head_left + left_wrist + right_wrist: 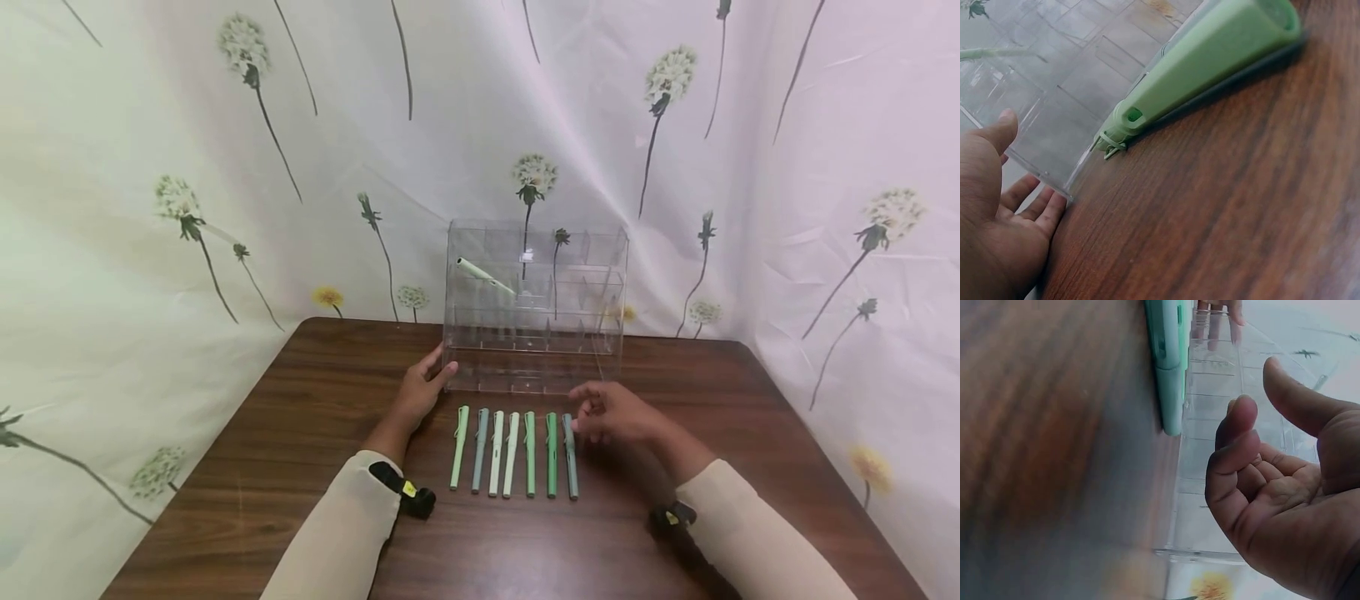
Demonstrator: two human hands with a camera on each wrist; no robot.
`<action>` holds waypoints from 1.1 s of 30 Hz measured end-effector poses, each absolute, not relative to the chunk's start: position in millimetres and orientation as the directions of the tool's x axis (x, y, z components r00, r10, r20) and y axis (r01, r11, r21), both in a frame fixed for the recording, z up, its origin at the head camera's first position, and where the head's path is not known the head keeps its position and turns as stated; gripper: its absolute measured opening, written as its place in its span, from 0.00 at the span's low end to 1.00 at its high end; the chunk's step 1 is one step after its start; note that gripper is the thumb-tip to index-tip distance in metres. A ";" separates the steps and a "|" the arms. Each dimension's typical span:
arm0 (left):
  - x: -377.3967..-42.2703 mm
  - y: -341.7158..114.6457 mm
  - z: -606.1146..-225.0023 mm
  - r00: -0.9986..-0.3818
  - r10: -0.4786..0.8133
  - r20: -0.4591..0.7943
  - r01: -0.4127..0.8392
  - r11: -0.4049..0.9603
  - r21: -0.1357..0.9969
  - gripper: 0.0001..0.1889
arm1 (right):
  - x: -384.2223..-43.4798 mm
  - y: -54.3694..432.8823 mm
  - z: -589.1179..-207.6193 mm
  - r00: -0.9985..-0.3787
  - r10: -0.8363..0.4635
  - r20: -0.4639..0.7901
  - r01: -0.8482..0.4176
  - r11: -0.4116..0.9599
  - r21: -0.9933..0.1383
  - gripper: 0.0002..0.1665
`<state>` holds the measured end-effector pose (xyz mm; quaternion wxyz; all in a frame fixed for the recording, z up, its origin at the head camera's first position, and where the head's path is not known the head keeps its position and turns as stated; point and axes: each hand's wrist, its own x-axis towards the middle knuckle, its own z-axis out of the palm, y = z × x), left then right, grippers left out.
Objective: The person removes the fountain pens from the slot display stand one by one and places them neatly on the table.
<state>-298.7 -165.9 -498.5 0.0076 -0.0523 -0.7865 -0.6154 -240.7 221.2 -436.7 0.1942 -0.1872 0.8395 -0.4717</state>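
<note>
A clear plastic tiered organizer [534, 333] stands at the back of the table. My left hand [422, 387] holds its lower left side, thumb in front and fingers behind the edge. One light green pen [486, 277] leans slantwise in an upper tier. Before the organizer several capped pens lie in a row, from a light green pen [459, 447] at the left, past white pens [496, 454] and a darker green pen [552, 455], to a grey-blue pen [571, 457] at the right. Beside that last pen hovers my right hand [618, 414], fingers loosely bent, holding nothing.
The dark wooden table [285, 467] reaches back to a white curtain [450, 167] printed with dandelions, which also hangs along both sides. Black straps with small devices [416, 500] sit on both wrists.
</note>
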 end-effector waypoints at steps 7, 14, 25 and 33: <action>-297.9 -165.8 -500.3 -0.995 0.052 0.082 0.091 0.212 0.973 0.37 | -247.1 215.8 -416.6 -0.820 -0.549 -0.163 -0.190 0.530 -0.827 0.37; -295.3 -163.5 -497.9 -0.995 0.061 0.080 0.092 0.233 0.968 0.38 | -254.1 215.3 -398.0 -0.818 -0.548 -0.175 -0.215 0.573 -0.791 0.35; -296.0 -164.6 -498.4 -0.993 0.070 0.091 0.104 0.219 0.970 0.39 | -257.0 203.0 -364.9 -0.830 -0.531 -0.170 -0.250 0.627 -0.738 0.32; -296.9 -165.5 -499.9 -0.993 0.079 0.088 0.104 0.233 0.967 0.38 | -269.8 188.2 -331.6 -0.845 -0.520 -0.123 -0.277 0.624 -0.730 0.29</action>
